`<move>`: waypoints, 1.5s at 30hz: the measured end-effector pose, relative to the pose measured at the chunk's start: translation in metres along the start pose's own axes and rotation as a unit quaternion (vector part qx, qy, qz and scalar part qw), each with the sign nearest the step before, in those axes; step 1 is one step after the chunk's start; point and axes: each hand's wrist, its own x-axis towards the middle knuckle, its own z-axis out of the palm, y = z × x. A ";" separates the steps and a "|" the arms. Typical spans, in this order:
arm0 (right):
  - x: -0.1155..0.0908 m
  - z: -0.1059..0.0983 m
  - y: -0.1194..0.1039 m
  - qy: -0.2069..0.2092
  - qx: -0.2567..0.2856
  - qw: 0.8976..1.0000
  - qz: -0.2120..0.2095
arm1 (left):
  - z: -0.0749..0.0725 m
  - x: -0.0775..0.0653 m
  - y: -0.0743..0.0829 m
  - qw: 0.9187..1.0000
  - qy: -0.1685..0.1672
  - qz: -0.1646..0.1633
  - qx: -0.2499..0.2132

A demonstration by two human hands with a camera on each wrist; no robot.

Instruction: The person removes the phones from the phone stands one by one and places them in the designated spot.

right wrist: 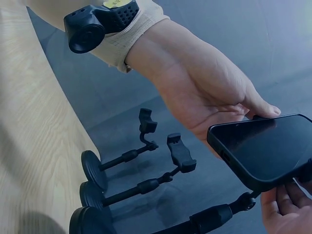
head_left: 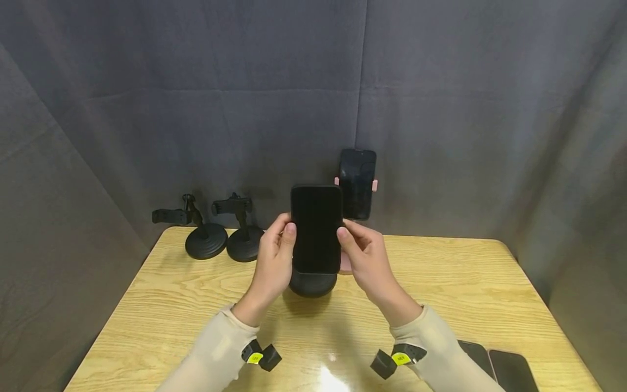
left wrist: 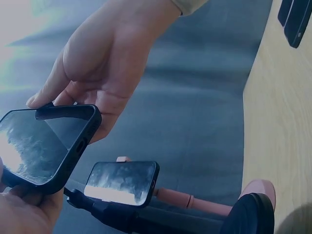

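Note:
Both hands hold a black phone upright, screen facing me. My left hand grips its left edge, thumb at the front and fingers behind. On the opposite edge my right hand grips it the same way. Behind the phone rises a black phone stand, whose round base shows below it; its pole reaches up to the phone's back in the right wrist view. The phone and hands hide the stand's holder.
A second phone sits in a pink stand just behind. Two black phone stands with bare holders stand at the table's back left. Two more phones lie at the front right. A grey curtain hangs behind the table.

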 end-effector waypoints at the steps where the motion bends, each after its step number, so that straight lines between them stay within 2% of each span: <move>1: -0.002 0.000 -0.001 -0.002 -0.001 1.000 -0.003 | 0.001 -0.002 0.001 1.000 0.000 0.000 -0.004; 10: -0.019 -0.006 0.001 -0.012 -0.028 0.998 -0.055 | 0.007 -0.016 0.007 0.998 -0.022 -0.004 -0.055; 15: -0.028 -0.009 0.003 -0.005 -0.045 0.996 -0.075 | 0.011 -0.025 0.008 0.998 -0.031 -0.008 -0.062; 23: -0.045 -0.010 0.007 0.004 -0.043 0.996 -0.074 | 0.015 -0.040 0.008 0.997 -0.040 -0.031 -0.067; 29: -0.054 -0.011 0.013 -0.011 -0.035 0.995 -0.091 | 0.018 -0.051 0.005 0.997 -0.034 -0.031 -0.059; 35: -0.062 -0.013 0.016 -0.015 -0.042 0.995 -0.088 | 0.020 -0.059 0.002 0.997 -0.036 -0.032 -0.053; 45: -0.069 -0.014 0.022 -0.031 -0.026 0.995 -0.092 | 0.020 -0.070 -0.007 0.993 -0.064 -0.043 -0.090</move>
